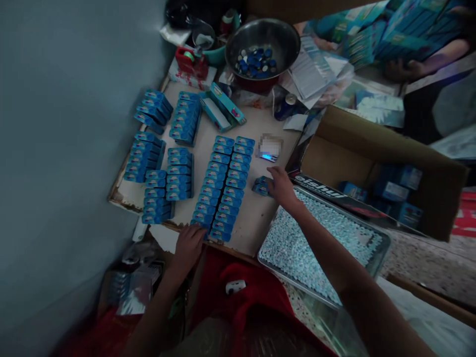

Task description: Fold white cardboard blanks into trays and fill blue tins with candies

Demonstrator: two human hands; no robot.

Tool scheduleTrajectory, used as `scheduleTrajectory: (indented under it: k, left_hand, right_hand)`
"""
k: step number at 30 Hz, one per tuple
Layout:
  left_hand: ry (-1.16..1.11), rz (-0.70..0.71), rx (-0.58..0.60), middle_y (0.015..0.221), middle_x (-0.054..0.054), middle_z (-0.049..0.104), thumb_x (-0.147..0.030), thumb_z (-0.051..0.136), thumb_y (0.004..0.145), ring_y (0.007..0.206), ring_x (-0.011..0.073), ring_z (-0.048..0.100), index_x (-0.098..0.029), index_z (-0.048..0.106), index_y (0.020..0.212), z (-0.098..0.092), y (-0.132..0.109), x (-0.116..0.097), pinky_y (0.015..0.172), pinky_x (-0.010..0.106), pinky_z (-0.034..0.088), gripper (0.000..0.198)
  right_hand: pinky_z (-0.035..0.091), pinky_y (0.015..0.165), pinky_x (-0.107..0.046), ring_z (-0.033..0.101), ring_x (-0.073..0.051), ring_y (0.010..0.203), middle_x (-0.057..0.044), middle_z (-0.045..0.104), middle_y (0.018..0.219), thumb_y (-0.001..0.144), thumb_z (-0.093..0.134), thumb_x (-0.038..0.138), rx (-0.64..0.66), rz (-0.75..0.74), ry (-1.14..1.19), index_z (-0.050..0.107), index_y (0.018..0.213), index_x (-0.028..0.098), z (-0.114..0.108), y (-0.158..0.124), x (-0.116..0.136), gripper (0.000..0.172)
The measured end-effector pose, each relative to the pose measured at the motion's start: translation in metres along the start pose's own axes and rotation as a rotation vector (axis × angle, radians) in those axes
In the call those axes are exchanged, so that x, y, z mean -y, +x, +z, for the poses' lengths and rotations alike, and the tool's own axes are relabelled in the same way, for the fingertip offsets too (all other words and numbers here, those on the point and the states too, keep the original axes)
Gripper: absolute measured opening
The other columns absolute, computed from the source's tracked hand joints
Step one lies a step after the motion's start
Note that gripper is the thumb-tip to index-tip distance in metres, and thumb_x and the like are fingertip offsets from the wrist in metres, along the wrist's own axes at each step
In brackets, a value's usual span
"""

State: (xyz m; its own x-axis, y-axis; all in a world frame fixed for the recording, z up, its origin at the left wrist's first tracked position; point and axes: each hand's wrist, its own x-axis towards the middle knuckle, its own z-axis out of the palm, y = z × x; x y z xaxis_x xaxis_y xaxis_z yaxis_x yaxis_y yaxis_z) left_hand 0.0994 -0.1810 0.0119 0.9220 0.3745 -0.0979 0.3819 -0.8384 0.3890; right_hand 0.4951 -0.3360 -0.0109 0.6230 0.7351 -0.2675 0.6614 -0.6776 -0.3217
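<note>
Two side-by-side rows of small blue boxes [223, 188] run across the white tabletop [253, 218]. At the near end of the left row, my left hand [189, 245] lies with its fingers laid against the last box, not visibly closed around it. My right hand [283, 188] is right of the rows, thumb and fingers closed at a couple of small blue boxes [261, 186] on the table. Its index finger stretches forward. Shorter groups of the same blue boxes [179, 173] stand to the left.
A metal tray [261, 255] of pale blue pellets sits under my right forearm. Beyond it is a cardboard box [334, 134] with blue boxes inside. A metal bowl [228, 49], an open carton [223, 106] and a can [288, 104] stand behind. Another person's hand [403, 69] is top right.
</note>
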Motion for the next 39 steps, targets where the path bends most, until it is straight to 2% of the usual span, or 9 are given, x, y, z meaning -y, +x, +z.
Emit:
scheduleTrajectory:
  k: [4,8,12,16,22,28,32,34,39]
  left_hand:
    - [-0.015,0.010,0.043,0.116,0.010,0.080,-0.018,0.049,0.106,0.117,0.0286,0.072,-0.023,0.078,0.115,-0.005,0.021,0.011,0.117,0.054,0.047,0.031]
    - [-0.033,-0.017,0.092,0.123,0.009,0.079,-0.020,0.050,0.105,0.123,0.0290,0.070,-0.026,0.078,0.119,-0.019,0.029,0.031,0.119,0.056,0.046,0.031]
    - [-0.016,-0.045,0.075,0.124,0.011,0.078,-0.023,0.048,0.107,0.127,0.0312,0.067,-0.023,0.077,0.119,-0.030,0.023,0.050,0.116,0.056,0.047,0.031]
    - [-0.005,-0.051,0.065,0.124,0.010,0.078,-0.023,0.049,0.107,0.126,0.0314,0.067,-0.023,0.076,0.119,-0.026,0.018,0.060,0.115,0.055,0.048,0.029]
    - [-0.026,-0.080,0.092,0.121,0.013,0.077,-0.013,0.054,0.102,0.125,0.0311,0.068,-0.023,0.077,0.122,-0.016,0.028,0.038,0.116,0.056,0.048,0.032]
    - [-0.041,-0.124,0.097,0.132,0.012,0.074,-0.011,0.055,0.099,0.136,0.0318,0.062,-0.024,0.076,0.123,-0.021,0.029,0.015,0.124,0.062,0.040,0.035]
    - [0.029,-0.119,-0.003,0.126,0.013,0.077,-0.009,0.054,0.098,0.127,0.0312,0.067,-0.023,0.076,0.121,-0.028,0.022,0.029,0.119,0.060,0.046,0.035]
    - [0.063,-0.064,-0.025,0.125,0.012,0.077,-0.010,0.055,0.097,0.125,0.0320,0.068,-0.023,0.076,0.119,-0.034,0.032,0.044,0.117,0.059,0.048,0.033]
    - [0.109,0.072,-0.107,0.127,0.012,0.077,-0.012,0.052,0.101,0.128,0.0329,0.066,-0.022,0.076,0.119,-0.064,0.111,0.072,0.119,0.059,0.046,0.032]
  right_hand:
    - [0.048,0.105,-0.047,0.060,-0.034,0.123,-0.023,0.064,0.135,0.103,0.040,0.010,0.090,0.083,-0.070,0.061,0.153,0.015,-0.010,0.059,0.003,0.054]
    - [0.048,0.099,-0.045,0.061,-0.033,0.120,-0.023,0.062,0.139,0.105,0.049,0.012,0.207,0.119,-0.125,0.056,0.159,0.019,0.006,0.101,0.003,0.055]
    - [0.045,0.100,-0.043,0.061,-0.031,0.121,-0.023,0.060,0.143,0.109,0.047,0.016,0.239,0.146,-0.181,0.049,0.163,0.020,0.019,0.109,0.001,0.055]
    - [0.044,0.097,-0.044,0.062,-0.031,0.118,-0.023,0.064,0.139,0.107,0.048,0.014,0.250,0.142,-0.203,0.050,0.162,0.020,0.021,0.109,0.002,0.055]
    - [0.040,0.095,-0.049,0.062,-0.034,0.115,-0.029,0.069,0.128,0.103,0.051,0.009,0.253,0.119,-0.201,0.064,0.146,0.011,0.020,0.114,0.004,0.045]
    - [0.046,0.088,-0.045,0.069,-0.037,0.107,-0.033,0.070,0.120,0.103,0.051,0.017,0.233,0.194,-0.125,0.075,0.130,0.004,0.019,0.119,0.003,0.038]
    - [0.050,0.087,-0.041,0.072,-0.034,0.101,-0.025,0.074,0.113,0.098,0.059,0.022,0.130,0.167,-0.021,0.076,0.129,0.012,0.013,0.108,0.012,0.037]
    - [0.052,0.091,-0.041,0.071,-0.032,0.104,-0.022,0.075,0.115,0.099,0.057,0.025,0.028,0.158,0.046,0.076,0.129,0.014,0.008,0.108,0.017,0.038]
    - [0.052,0.100,-0.041,0.069,-0.027,0.107,-0.017,0.075,0.123,0.103,0.046,0.031,-0.272,0.184,0.202,0.071,0.136,0.014,-0.030,0.146,0.029,0.045]
